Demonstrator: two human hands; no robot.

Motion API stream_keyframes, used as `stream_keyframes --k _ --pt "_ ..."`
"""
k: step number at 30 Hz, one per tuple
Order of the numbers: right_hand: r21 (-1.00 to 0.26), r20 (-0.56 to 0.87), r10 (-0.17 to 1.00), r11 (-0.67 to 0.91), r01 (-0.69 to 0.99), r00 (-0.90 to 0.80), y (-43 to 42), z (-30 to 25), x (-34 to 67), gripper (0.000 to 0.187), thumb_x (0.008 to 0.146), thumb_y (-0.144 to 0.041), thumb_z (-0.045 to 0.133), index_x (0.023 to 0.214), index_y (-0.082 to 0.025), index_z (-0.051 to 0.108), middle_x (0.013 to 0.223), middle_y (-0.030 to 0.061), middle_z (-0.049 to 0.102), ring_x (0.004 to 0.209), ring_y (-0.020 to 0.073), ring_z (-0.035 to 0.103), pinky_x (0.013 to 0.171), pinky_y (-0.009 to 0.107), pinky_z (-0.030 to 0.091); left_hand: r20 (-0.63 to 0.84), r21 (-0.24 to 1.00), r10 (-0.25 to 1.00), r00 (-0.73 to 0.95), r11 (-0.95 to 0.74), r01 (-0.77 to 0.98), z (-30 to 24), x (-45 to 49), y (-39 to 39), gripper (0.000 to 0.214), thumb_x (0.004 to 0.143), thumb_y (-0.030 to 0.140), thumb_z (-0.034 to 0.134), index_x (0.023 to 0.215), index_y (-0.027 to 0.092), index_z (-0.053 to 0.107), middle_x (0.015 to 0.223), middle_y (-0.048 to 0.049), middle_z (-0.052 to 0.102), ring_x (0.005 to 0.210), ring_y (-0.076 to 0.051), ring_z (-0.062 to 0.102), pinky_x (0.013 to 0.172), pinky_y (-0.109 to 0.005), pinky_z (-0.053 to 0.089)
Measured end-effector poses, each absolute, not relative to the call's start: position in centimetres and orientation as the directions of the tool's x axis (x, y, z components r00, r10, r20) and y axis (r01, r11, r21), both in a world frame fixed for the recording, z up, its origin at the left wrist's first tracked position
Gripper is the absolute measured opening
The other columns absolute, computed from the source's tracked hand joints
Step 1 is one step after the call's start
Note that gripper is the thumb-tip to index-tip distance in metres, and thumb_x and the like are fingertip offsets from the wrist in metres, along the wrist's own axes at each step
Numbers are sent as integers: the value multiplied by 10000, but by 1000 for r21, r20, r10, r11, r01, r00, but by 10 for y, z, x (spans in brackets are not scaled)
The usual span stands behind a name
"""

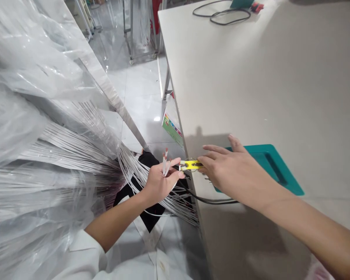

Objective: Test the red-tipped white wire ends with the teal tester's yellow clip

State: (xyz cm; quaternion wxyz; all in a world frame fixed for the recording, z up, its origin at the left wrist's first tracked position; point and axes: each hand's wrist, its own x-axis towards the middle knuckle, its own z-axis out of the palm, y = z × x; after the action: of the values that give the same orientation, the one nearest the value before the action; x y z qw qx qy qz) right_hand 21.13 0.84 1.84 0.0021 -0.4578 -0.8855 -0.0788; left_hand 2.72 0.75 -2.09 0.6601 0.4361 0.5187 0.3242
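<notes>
My left hand (160, 182) is closed around a few thin white wires (165, 165) whose reddish-brown ends stick up past the fingers. Its thumb and forefinger reach the tip of a small yellow tool (191, 165), whose exact kind I cannot make out. From the other side, the fingers of my right hand (226, 167) grip the tool's near end, above the table's edge. A long bundle of white wires (131, 163) runs beneath my left hand. Partly behind my right hand lies a teal tray (275, 165).
Clear plastic sheeting (46, 70) wraps large wire bundles on the left, beside a metal bar (113, 101). The pale table (251, 85) spreads to the right. A looped black cable (221, 17) lies at its far end. A wheeled rack (130, 35) stands on the floor beyond.
</notes>
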Motion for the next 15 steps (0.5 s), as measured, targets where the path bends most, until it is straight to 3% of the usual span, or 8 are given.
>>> stream_keyframes --k 3,7,15 --pt "142 97 829 536 832 -551 9 18 211 168 818 -237 462 865 -191 617 846 112 678 945 301 582 921 573 297 -392 917 884 256 398 29 -22 28 8 415 667 145 658 1082 130 656 670 -21 683 621 -133 582 609 -235 460" --pt "124 115 829 534 836 -547 9 15 211 323 804 -297 516 1077 -132 567 931 129 668 946 303 575 940 579 279 -400 915 891 216 400 43 -20 28 7 404 661 140 655 1064 121 660 639 -14 671 580 -117 554 570 -222 438" --pt "135 116 828 534 835 -549 7 11 209 388 833 -351 501 1139 -119 562 892 133 666 883 299 580 959 605 233 -392 919 893 221 390 53 -18 23 7 411 682 145 636 1092 107 634 673 -27 689 628 -124 579 621 -233 439"
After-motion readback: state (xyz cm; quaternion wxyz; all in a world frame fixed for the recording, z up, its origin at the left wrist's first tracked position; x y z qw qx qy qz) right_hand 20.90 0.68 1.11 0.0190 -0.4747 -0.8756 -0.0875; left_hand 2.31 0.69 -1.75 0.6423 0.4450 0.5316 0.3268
